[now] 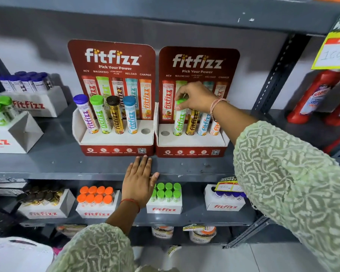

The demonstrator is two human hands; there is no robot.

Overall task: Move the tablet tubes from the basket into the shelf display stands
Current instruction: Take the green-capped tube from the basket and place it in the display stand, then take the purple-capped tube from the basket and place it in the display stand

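Your right fingers point(180, 101) are closed around the green cap of the green tube point(179, 119), which stands in the second hole from the left of the right stand point(192, 143); the tube looks seated or very nearly so, though its base is too small to judge with certainty. Your right hand point(196, 98) covers the caps of the gold, blue and orange tubes standing just to the right of it in the same stand. Your left hand point(139, 181) lies flat, fingers spread and gripping nothing, on the front edge of the shelf point(47, 165), just in front of the gap between the two stands. The step in hand, by my judgement, is the placing of the green tube. Two holes are vacant: the left hole point(165, 133) of the right stand, and the right hole point(145, 131) of the left stand point(116, 138), which holds purple, green, brown and blue tubes. The basket is not identifiable in view; a white object at the near left corner cannot be made out. The next move calls for you to let go of the cap without tilting the tube, draw the hand clear of its neighbours, and fetch a tube for a vacant hole.
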